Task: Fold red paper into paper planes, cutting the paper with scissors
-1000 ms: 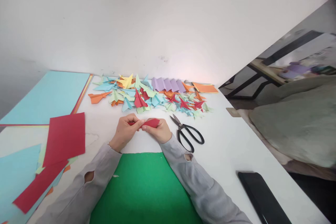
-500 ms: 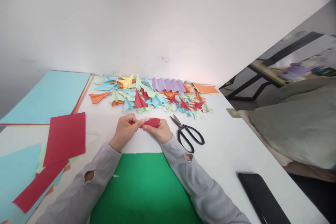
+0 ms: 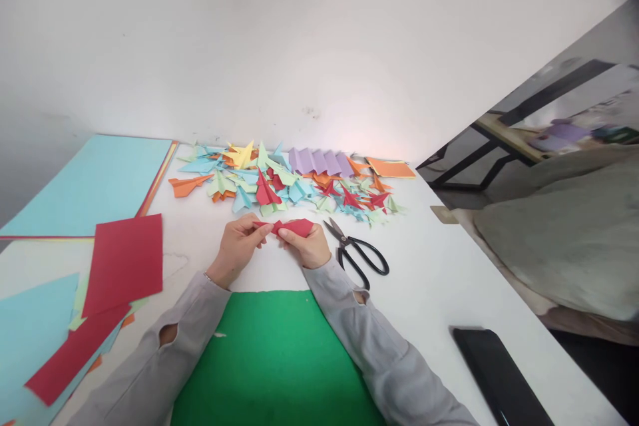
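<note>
Between both hands is a folded piece of red paper (image 3: 298,227), held above the white table just beyond a green mat (image 3: 279,353). My left hand (image 3: 239,243) pinches its left end between thumb and fingers. My right hand (image 3: 310,247) grips the wider right part, thumb on top. Part of the paper is hidden by the fingers. Close to the right hand lie black-handled scissors (image 3: 355,251), blades spread and pointing away. Behind the hands is a heap of small folded paper planes (image 3: 264,180) in several colours.
A pleated purple paper (image 3: 320,162) and orange sheets (image 3: 392,168) lie by the wall. Large light blue sheets (image 3: 94,180) and red paper pieces (image 3: 124,259) are at left. A black phone-like slab (image 3: 499,373) is at right front. Beyond the table's right edge is a grey-green draped cloth (image 3: 564,233).
The hands have drawn slightly apart, the right one shifting right. More of the red paper shows between them, now with a narrow middle.
</note>
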`<state>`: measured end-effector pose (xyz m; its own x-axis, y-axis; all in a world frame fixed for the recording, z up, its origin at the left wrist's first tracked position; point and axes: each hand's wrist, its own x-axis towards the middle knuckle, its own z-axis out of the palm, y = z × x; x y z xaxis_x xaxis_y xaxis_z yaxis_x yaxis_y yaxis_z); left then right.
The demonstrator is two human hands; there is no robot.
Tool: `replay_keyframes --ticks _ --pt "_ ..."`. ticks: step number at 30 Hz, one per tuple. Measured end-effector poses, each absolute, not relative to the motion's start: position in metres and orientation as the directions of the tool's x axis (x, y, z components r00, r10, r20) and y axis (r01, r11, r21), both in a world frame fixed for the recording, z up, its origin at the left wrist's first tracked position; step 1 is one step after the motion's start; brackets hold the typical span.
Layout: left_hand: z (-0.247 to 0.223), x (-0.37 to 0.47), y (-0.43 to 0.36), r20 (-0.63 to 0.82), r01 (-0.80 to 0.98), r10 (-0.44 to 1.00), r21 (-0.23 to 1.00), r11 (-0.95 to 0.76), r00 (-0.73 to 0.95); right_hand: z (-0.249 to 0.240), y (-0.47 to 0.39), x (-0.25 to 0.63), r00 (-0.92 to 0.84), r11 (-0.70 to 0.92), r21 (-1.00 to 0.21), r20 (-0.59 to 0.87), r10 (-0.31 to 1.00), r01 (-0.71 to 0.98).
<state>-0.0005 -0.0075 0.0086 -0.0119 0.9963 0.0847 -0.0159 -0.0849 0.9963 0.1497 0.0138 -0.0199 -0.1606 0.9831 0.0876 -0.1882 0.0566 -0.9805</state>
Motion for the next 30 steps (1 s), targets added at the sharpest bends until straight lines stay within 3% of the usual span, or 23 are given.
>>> replay_keyframes --ticks 9,30 --pt "0.0054 0.0007 -0.0066 0.042 -0.147 0.992 0.987 -0.059 -0.116 -0.0146 0.0133 0.1494 -0.17 0.074 -0.987 0.099 0.98 -0.146" --pt "0.0051 -0.0012 -0.0066 -0.041 -0.168 0.997 0.985 0.03 -0.065 -0.0195 0.0148 0.149 -0.124 0.032 -0.981 0.057 0.991 -0.193"
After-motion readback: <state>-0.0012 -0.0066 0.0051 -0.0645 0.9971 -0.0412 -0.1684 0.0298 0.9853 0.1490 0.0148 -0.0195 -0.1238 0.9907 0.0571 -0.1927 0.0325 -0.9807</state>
